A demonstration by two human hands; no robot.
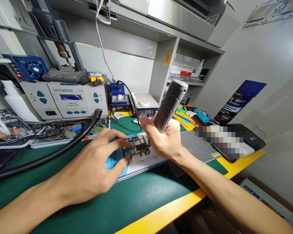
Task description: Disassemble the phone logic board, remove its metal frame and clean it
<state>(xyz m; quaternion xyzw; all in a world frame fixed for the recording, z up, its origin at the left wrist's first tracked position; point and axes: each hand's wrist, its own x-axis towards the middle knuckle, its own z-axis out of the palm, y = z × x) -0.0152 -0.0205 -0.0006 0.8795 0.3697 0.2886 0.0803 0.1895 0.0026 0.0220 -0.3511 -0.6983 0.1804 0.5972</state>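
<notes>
My left hand (pixel 101 157) steadies a bare phone circuit board (pixel 139 146), thumb on its near left edge and fingertips along its left and far side. The board lies flat on a blue and white printed booklet (pixel 146 164). Over the right part of the board, my right hand (pixel 168 138) is closed around a thick grey handheld tool (pixel 169 104) with a grooved grip. Its back end tilts up and away to the right, while its lower end is mostly behind my fingers near the board, so its exact kind cannot be told.
Behind my left hand stands a grey hot-air station (pixel 70 100), its black hose (pixel 51 156) curving over the green mat (pixel 92 211). Trays of scrap boards (pixel 63 131) sit at left. A perforated plate (pixel 197 146) lies right, near a blue spray can (pixel 240 102).
</notes>
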